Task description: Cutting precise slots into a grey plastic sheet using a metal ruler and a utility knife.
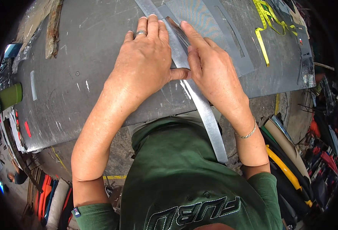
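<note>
A long metal ruler [204,113] runs slantwise over the table and sticks out past its near edge, above my shirt. My left hand [148,57] lies flat, fingers stretched along the ruler's left side, with the thumb across it. In my right hand [213,61] is a slim shiny metal tool [176,32], slanting beside the ruler's right edge. The fingers are closed about it, with the index finger extended along it; its lower end is hidden by the hand. Under and right of the ruler lies a grey sheet [245,68] with a mesh panel [194,15] and a narrow slot.
The dark, scratched table [84,107] has a curled yellow measuring tape [263,42] at right and a worn wooden strip [53,32] at far left. A green roll [8,100] is at the left edge. Rolls of material [287,168] stand below right; another person [17,174] is at lower left.
</note>
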Tool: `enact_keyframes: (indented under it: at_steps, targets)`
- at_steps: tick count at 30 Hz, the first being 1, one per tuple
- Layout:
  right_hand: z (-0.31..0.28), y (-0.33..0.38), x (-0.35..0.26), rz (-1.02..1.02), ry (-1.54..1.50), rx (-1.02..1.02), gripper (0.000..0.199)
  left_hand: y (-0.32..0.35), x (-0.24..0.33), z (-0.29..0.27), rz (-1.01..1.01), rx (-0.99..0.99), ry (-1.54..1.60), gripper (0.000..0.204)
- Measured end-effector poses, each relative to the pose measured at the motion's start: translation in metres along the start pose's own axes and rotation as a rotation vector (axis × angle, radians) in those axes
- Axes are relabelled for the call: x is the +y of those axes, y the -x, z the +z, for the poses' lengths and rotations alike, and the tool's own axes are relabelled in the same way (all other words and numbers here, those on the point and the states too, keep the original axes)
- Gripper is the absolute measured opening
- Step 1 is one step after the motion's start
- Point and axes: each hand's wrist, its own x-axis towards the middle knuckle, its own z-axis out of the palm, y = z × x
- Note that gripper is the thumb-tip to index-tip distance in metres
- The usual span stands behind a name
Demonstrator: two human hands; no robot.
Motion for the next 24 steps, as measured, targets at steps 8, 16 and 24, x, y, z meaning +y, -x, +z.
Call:
enact_keyframes:
  at_steps: [8,16,24]
  targets:
    - [0.003,0.000,0.000,0.041,-0.003,0.004,0.050,0.002,-0.001,0.003,0.007,0.006,-0.025,0.112]
    - [-0.006,-0.006,-0.001,-0.028,0.053,-0.016,0.047,-0.001,-0.001,0.000,0.051,0.052,-0.017,0.114]
    - [-0.011,-0.003,-0.006,-0.035,0.044,-0.048,0.045,0.000,-0.001,-0.004,0.239,0.354,0.061,0.100]
